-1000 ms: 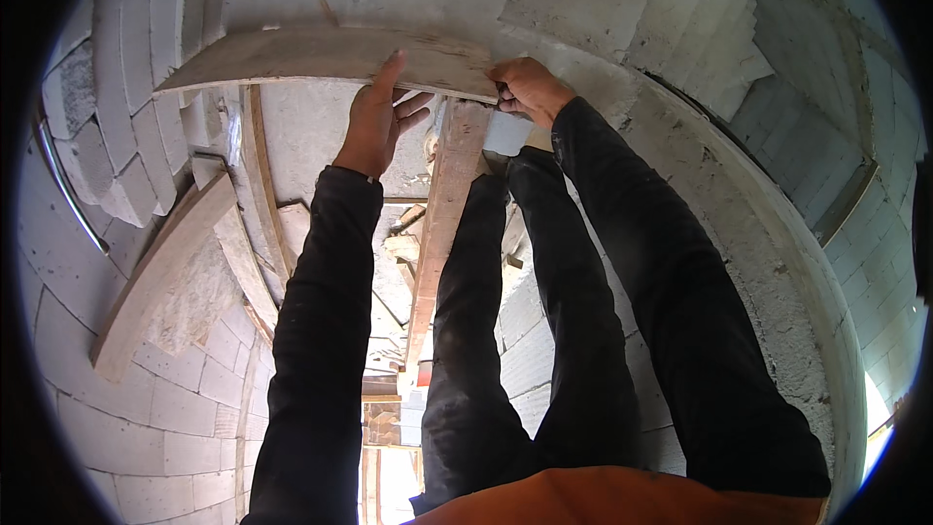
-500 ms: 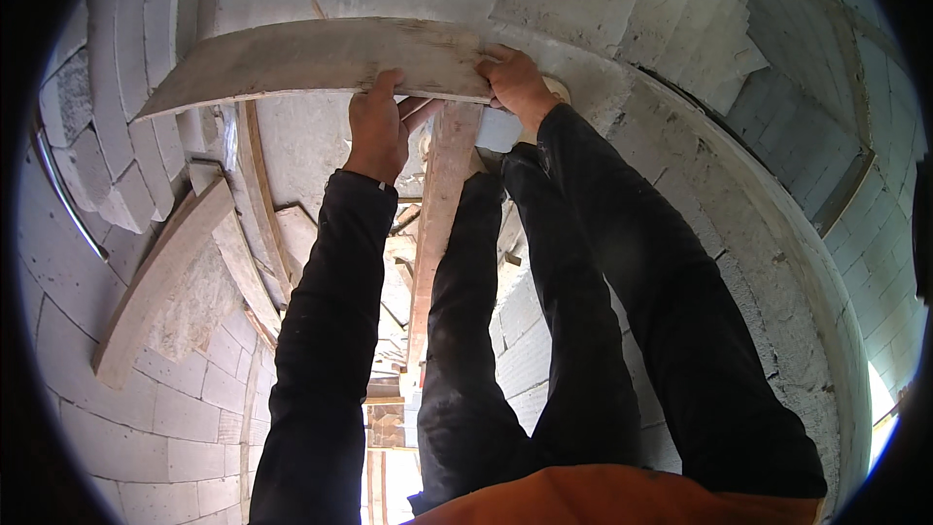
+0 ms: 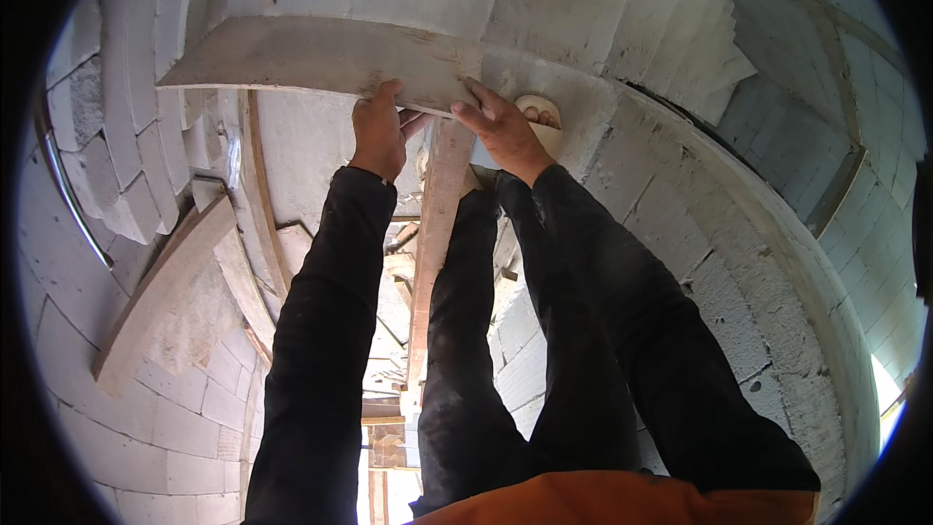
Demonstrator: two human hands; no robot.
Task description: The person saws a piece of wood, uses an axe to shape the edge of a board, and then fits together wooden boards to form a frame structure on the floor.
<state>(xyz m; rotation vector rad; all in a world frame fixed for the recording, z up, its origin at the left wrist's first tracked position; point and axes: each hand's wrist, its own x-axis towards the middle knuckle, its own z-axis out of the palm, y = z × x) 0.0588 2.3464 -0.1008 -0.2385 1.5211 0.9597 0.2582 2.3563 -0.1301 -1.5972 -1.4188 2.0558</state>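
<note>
Swivelled, the board (image 3: 301, 53) sits clamped in left hand (image 3: 380, 134), grip of right hand (image 3: 509, 138) unclear.

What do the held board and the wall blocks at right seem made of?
The board: probably bare wood or plywood, dull grey-brown, judging by its thin edge and scuffed face. The wall blocks: perhaps lightweight concrete, matte pale grey, with pitted faces.

The left sleeve (image 3: 321, 350) and right sleeve (image 3: 646, 316) are long, black and creased; the left hand (image 3: 377, 136) and right hand (image 3: 515, 139) are bare. The trousers (image 3: 465, 369) are black and slim. Nearest is a bright orange top (image 3: 612, 501); farther off, an open-toed cream sandal (image 3: 550, 139).
</note>
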